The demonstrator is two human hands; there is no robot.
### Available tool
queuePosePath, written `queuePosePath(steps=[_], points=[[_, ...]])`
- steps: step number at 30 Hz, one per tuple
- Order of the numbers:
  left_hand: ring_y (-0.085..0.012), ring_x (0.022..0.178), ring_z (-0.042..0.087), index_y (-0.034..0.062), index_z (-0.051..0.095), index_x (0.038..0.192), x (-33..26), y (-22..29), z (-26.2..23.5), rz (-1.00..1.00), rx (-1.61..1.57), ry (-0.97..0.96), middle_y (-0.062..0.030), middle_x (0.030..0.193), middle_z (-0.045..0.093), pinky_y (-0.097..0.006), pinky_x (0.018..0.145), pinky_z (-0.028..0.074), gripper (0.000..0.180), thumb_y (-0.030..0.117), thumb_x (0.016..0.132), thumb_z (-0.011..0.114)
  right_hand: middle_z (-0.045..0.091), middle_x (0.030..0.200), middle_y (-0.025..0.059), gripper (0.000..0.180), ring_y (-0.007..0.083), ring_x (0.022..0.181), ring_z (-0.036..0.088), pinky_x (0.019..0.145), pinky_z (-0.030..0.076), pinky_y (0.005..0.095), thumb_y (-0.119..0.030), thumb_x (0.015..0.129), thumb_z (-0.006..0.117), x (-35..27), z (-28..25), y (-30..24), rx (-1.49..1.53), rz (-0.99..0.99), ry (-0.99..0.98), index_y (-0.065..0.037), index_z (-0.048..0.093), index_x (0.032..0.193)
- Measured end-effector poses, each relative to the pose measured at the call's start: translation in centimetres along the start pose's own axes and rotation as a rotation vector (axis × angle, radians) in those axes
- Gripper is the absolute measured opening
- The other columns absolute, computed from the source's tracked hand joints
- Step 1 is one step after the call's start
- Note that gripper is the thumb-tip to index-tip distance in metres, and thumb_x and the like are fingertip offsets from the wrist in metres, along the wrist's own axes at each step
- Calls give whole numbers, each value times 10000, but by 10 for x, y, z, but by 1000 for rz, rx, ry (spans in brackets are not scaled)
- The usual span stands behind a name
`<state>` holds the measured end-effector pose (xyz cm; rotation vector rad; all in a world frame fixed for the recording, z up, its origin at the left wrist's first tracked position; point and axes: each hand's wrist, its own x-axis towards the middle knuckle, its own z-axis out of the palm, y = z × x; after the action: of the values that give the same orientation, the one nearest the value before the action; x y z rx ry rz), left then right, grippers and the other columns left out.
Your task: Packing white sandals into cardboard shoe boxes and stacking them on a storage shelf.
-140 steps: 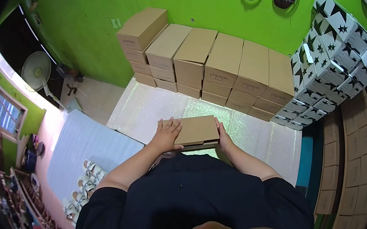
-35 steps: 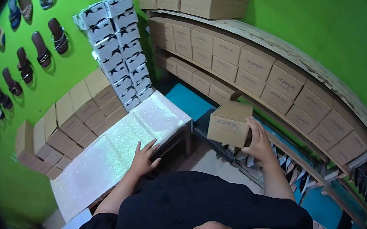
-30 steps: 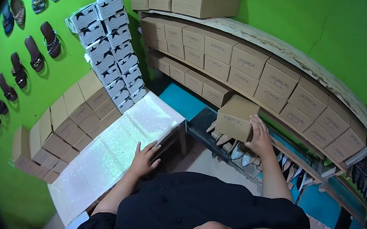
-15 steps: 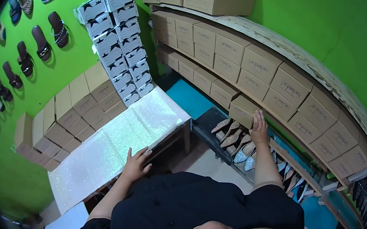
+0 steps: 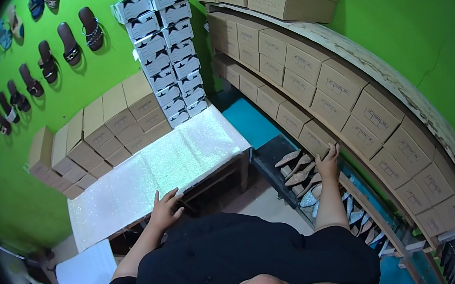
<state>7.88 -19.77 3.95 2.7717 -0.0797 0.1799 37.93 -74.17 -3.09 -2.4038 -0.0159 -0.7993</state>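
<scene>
My right hand [image 5: 327, 161] is at the right end of the lower shelf row, its fingers apart and against the end of a brown cardboard shoebox [image 5: 317, 137]. It grips nothing that I can see. Just below that hand, pointed shoes [image 5: 300, 168] in beige and glittery silver stand on a dark low rack [image 5: 275, 154]. My left hand [image 5: 164, 209] is open, fingers spread, at the near edge of a table with a shiny white glitter cover [image 5: 159, 170]. Nothing is in it.
Brown shoeboxes [image 5: 379, 114] fill the shelves at the right; more are stacked [image 5: 104, 130] behind the table. A tall stack of white boxes with black stars [image 5: 164, 52] stands at the table's far end. Sandals [image 5: 68, 44] hang on the green wall. A white stool-like surface [image 5: 86, 270] is lower left.
The shoebox by my right hand stuck out before and now sits back in line with its row. My right hand's fingers are more bent. The whole view has shifted slightly; my left hand stays by the table.
</scene>
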Motion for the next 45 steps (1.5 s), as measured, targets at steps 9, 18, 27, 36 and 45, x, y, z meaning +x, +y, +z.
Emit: queuePosePath(steps=[9, 18, 27, 36, 45], points=[[-279, 1302, 506, 176, 587, 1323, -8, 1, 1, -5, 0, 1, -104, 1438, 500, -649, 1167, 123, 515, 242, 827, 713, 131, 1586, 276, 792, 504, 1339, 388, 1015, 465, 513, -81, 818, 704, 1, 11, -8, -63, 64, -58, -191, 204, 1423], [-284, 1286, 522, 173, 592, 1316, -3, 9, 6, 24, -40, -18, -104, 1439, 500, -639, 1172, 112, 506, 229, 828, 713, 95, 1632, 193, 1060, 397, 1454, 274, 1136, 340, 488, -108, 829, 701, -4, -6, -37, 46, 300, -218, -205, -57, 1562], [-267, 1305, 506, 184, 588, 1326, 0, 10, 9, 49, -33, -50, -93, 1444, 501, -647, 1169, 115, 520, 250, 826, 713, 59, 1648, 154, 1012, 309, 1528, 61, 1168, -16, 643, -270, 813, 699, -48, 7, -29, -386, 45, -144, -131, 55, 1582], [-260, 1326, 488, 190, 591, 1322, -12, -8, 6, 12, -55, -40, -91, 1439, 508, -667, 1155, 130, 507, 272, 834, 698, 14, 1657, 134, 996, 322, 1530, 29, 1092, -6, 750, -306, 821, 695, -50, 3, -68, -303, 245, -186, -208, 72, 1592], [-251, 1259, 549, 189, 609, 1300, -34, -45, -8, -48, -38, 11, -92, 1422, 521, -661, 1152, 153, 475, 300, 846, 692, 64, 1631, 215, 993, 451, 1498, 55, 1094, 69, 753, -257, 774, 721, -82, 72, -163, -34, -195, -154, -182, 146, 1580]])
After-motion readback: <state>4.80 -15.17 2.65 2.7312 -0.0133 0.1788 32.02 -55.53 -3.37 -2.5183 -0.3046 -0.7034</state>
